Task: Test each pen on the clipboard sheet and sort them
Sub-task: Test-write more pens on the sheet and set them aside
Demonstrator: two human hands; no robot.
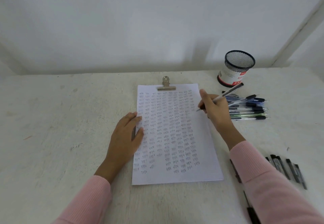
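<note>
White paper (206, 136) on the counter (61, 118), crowded with test marks: our left hand (125, 136) lies flat, fingers apart, pinning its edge, while our right hand (214, 109) has its grip clamped on a pen (226, 95), tip at the sheet's right margin. We judge a test stroke is in hand; next, the pen needs sorting, to the pile (249, 108) just beside or the mesh cup (235, 68).

A pale, scuffed worktop (61, 127) is seen. On it are laid a clipboard sheet (206, 153), a mesh pen cup (235, 68), a pen pile (249, 108) and dark pens (287, 169).
</note>
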